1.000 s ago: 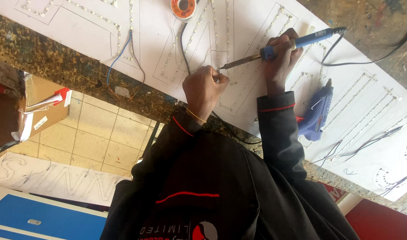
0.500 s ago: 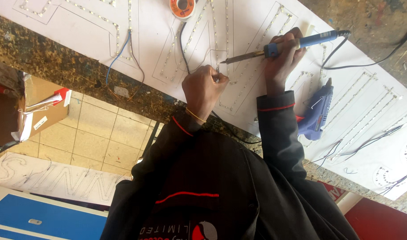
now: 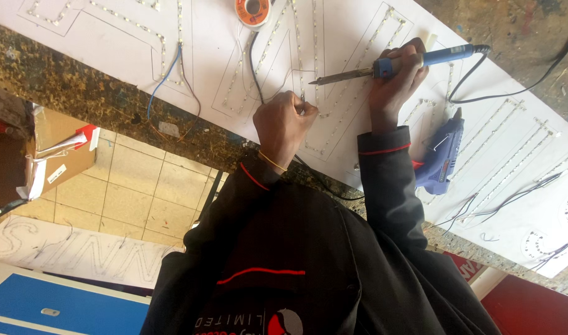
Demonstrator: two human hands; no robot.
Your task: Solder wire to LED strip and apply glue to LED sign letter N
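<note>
My right hand grips a blue-handled soldering iron. Its metal tip points left and hovers a little above my left hand. My left hand is closed, pinching a thin wire against a row of small LEDs on a white sheet. The sheet carries outlined letter shapes lined with LED strips. The iron's black cord runs off to the right. Both arms are in dark sleeves with red trim.
An orange solder spool lies at the sheet's far edge. A blue glue gun rests right of my right forearm. Loose wires trail over the speckled counter. A cardboard box stands at the left, over a tiled floor.
My right hand has lifted the soldering iron slightly up and away from my left hand, so the tip sits farther from the pinched wire. My left hand has stayed put.
</note>
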